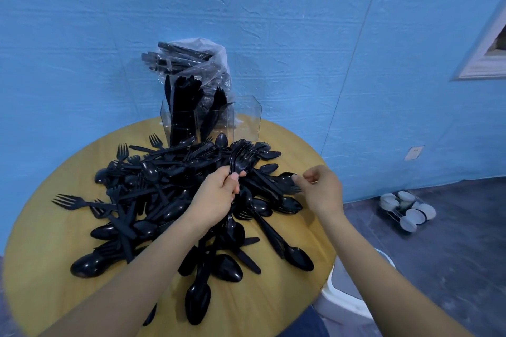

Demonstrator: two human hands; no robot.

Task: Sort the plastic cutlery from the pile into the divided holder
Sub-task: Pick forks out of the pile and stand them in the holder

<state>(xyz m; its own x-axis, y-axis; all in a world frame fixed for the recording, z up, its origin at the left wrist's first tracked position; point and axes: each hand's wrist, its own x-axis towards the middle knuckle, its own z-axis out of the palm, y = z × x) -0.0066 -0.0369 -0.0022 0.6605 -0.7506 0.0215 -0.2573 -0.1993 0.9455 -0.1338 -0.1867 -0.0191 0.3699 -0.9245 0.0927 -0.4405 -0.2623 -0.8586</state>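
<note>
Black glossy plastic: forks (pixel 241 157) bunched, tines pointed up toward holder (pixel 210 120)
Left hand (pixel 219 194): handles gripped
Right hand (pixel 319 186): loosely curled, nothing held

Holder (pixel 210 120) behind the pile (pixel 175 200) — both on the table (pixel 54 282).

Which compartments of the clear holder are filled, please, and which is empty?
The left and middle compartments of the holder are filled with upright black cutlery; the right one looks empty, its clear walls showing only table and wall behind.
</note>
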